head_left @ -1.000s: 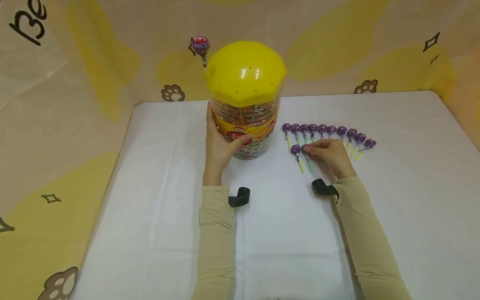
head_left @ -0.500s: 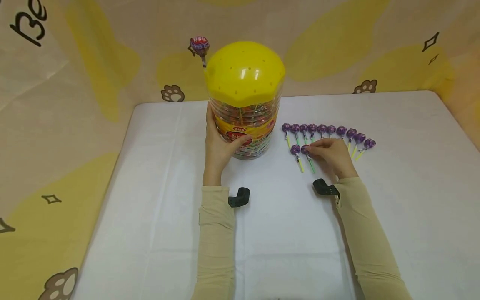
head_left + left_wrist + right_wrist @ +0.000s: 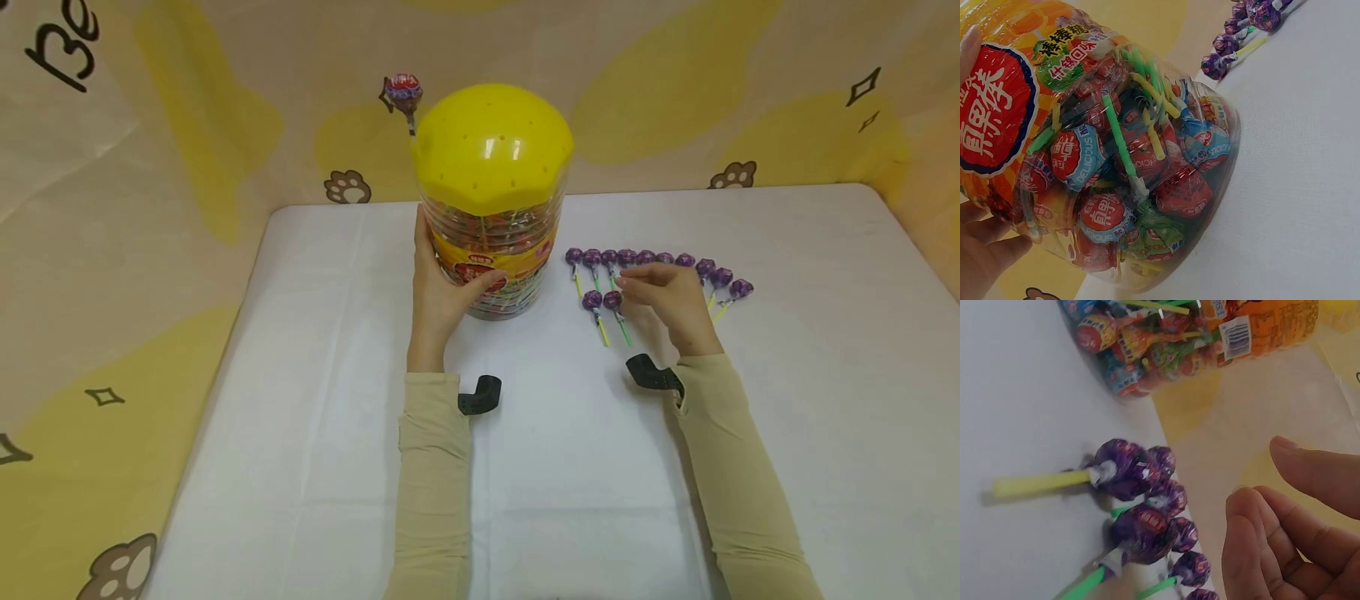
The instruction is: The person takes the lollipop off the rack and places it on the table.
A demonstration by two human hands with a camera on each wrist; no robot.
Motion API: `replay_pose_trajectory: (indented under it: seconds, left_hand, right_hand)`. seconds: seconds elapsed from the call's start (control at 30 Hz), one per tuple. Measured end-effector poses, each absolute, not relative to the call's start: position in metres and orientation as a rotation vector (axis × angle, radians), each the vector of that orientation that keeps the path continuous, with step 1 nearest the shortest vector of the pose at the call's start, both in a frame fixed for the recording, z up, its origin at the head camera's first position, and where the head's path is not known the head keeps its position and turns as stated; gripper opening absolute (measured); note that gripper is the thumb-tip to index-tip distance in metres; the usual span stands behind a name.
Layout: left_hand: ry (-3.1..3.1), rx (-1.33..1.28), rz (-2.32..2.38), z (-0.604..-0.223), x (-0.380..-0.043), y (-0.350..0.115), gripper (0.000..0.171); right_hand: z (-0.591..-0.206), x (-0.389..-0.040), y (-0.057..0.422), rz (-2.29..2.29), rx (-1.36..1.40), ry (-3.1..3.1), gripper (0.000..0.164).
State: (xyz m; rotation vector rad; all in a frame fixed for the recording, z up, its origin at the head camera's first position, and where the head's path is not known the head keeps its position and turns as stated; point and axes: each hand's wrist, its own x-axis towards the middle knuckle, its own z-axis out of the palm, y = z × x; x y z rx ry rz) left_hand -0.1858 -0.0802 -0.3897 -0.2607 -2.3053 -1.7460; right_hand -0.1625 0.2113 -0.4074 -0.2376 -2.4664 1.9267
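In the head view my left hand (image 3: 437, 304) holds a big clear jar (image 3: 513, 221) with a yellow domed lid (image 3: 495, 150), its thumb across the front label. Wrapped lollipops with green and yellow sticks fill the jar, as the left wrist view shows. My right hand (image 3: 670, 304) hovers just above the front row of purple lollipops, thumb and fingers apart, nothing between them. Two lollipops lie there side by side: a yellow-stick lollipop (image 3: 592, 301) and a green-stick lollipop (image 3: 612, 301), nearest my fingertips. Behind them runs a row of several purple lollipops (image 3: 574, 257), partly hidden by the hand.
A lollipop-shaped piece (image 3: 405, 93) sticks up at the jar's left side. Everything stands on a white table (image 3: 337, 333), backed by a patterned yellow and beige cloth (image 3: 637, 75). Black mounts (image 3: 652, 372) sit at both wrists.
My right hand has let go of the green-stick lollipop and risen slightly off it. That lollipop's stick end has swung a little to the right. The left hand and jar stay put.
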Motion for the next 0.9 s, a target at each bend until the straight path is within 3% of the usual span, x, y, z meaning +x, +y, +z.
replay_pose_trajectory:
  seconds: [0.5, 0.9]
  left_hand:
    - [-2.298, -0.268, -1.745, -0.39, -0.186, -0.081, 0.113]
    - [-2.315, -0.257, -1.737, -0.389, -0.185, -0.082, 0.115]
  right_hand:
    - [-0.357, -0.161, 0.174, 2.045, -0.006, -2.146, 0.019]
    - [-0.303, -0.167, 0.135, 2.156, 0.229, -1.887, 0.019]
